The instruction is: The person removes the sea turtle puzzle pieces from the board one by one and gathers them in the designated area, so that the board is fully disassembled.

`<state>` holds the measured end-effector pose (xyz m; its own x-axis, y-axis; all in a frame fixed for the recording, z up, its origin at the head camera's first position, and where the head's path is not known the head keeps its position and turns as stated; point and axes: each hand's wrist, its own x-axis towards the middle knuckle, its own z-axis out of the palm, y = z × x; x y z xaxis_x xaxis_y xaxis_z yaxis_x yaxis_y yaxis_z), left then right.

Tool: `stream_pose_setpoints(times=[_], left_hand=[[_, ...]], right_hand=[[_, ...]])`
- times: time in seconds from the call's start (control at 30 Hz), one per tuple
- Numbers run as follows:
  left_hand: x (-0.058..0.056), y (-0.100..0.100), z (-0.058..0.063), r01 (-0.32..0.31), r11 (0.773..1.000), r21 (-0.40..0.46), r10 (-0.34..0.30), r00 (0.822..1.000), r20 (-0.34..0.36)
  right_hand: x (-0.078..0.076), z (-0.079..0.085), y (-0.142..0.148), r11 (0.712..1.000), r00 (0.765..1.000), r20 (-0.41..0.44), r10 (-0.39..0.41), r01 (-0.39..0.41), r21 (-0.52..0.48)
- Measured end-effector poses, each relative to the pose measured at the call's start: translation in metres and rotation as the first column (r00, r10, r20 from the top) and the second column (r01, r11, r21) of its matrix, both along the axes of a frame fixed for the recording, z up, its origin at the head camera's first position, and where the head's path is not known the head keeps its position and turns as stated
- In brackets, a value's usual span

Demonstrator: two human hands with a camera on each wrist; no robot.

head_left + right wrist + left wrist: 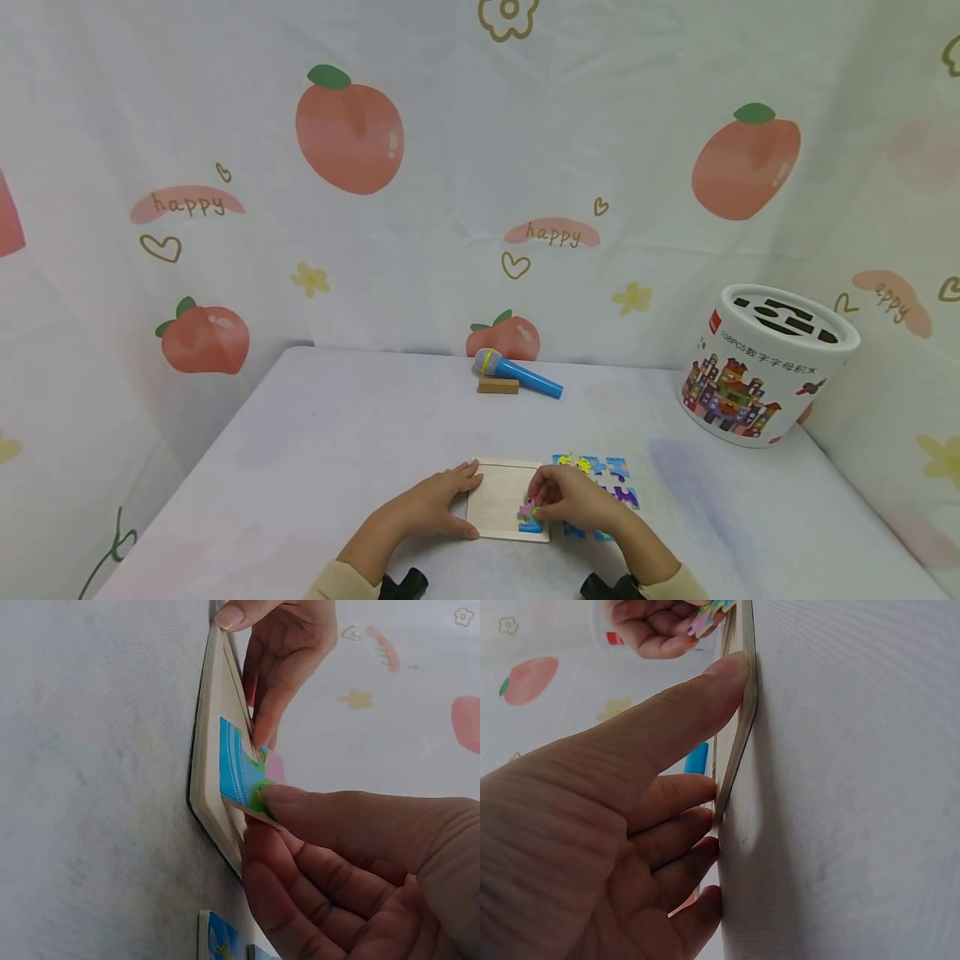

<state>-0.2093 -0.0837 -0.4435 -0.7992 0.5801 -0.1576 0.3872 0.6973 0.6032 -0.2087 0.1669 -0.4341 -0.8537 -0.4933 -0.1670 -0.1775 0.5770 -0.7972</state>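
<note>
A shallow pale wooden puzzle tray (pixel 495 492) lies flat on the table. My left hand (pixel 435 504) rests at its left side, thumb on the near corner and fingers spread toward the far corner. Over the tray's right part, my right hand (pixel 573 496) pinches a blue, green and pink puzzle piece (pixel 238 769) between thumb and fingers. That piece is tilted, one edge low at the tray's near right corner. Whether it is one piece or joined ones I cannot tell. Right of the tray lie several colourful puzzle pieces (pixel 624 497), partly hidden by my right hand and forearm.
At the back of the table lie a blue toy microphone (pixel 528 378) and a small wooden block (pixel 498 386). A large white printed bucket (pixel 765 367) with a slotted lid stands at the back right. A fruit-patterned cloth (pixel 420 275) hangs behind the table.
</note>
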Motion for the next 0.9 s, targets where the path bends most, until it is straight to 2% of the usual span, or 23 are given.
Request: stream_pose_setpoints(times=[0.33, 0.57, 0.9], left_hand=[[-0.001, -0.001, -0.002, 0.002, 1.0, 0.019, -0.002, 1.0, 0.001], [0.0, -0.001, -0.001, -0.002, 1.0, 0.018, 0.002, 1.0, 0.001], [0.002, -0.002, 0.002, 0.008, 1.0, 0.02, -0.008, 1.0, -0.001]], right_hand=[[0.0, -0.001, 0.006, 0.999, 1.0, 0.01, 0.011, -0.011, -0.05], [0.011, 0.002, 0.019, 0.996, 1.0, 0.006, 0.027, -0.026, -0.088], [0.021, 0.002, 0.045, 0.996, 1.0, 0.017, -0.022, 0.023, -0.085]])
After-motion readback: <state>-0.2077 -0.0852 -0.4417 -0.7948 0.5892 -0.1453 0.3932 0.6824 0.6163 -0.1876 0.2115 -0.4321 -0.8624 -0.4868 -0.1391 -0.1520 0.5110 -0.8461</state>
